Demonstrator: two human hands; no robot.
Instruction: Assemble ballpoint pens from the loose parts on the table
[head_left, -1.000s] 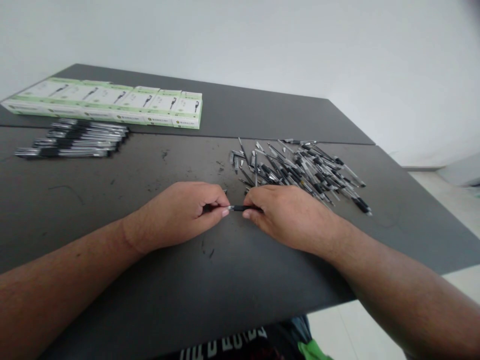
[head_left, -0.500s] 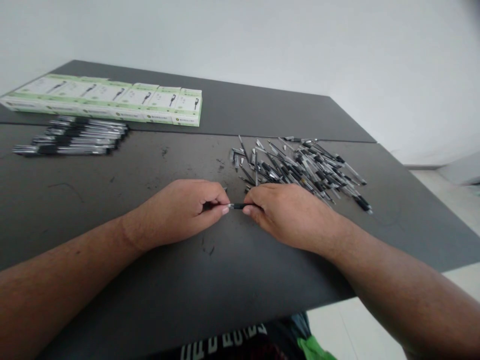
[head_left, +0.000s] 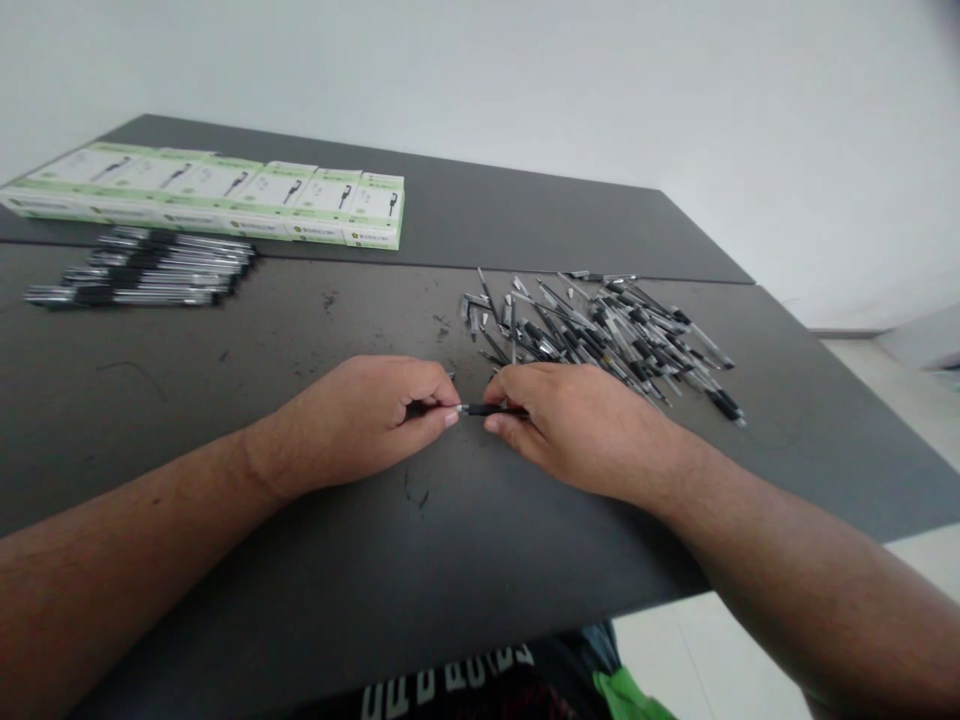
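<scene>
Between my two hands, just above the dark table (head_left: 315, 590), a pen (head_left: 477, 409) with a black grip lies level from left to right. My left hand (head_left: 382, 415) pinches its clear end between thumb and forefinger. At the black end, my right hand (head_left: 577, 425) is closed on it with thumb and fingers. Both ends of the pen are hidden by my fingers. Right behind my right hand spreads a loose heap of pen parts (head_left: 637, 335), with clear barrels, black grips and thin refills.
A row of pens (head_left: 150, 268) lies side by side at the left. Behind it stands a line of white and green boxes (head_left: 262, 200) with pen pictures. Dark scraps (head_left: 417, 490) dot the tabletop. A pale wall (head_left: 480, 80) rises behind the table.
My right thumb and fingers have parted slightly around the black end of the pen. My left hand keeps its pinch, and the heap and boxes stay put.
</scene>
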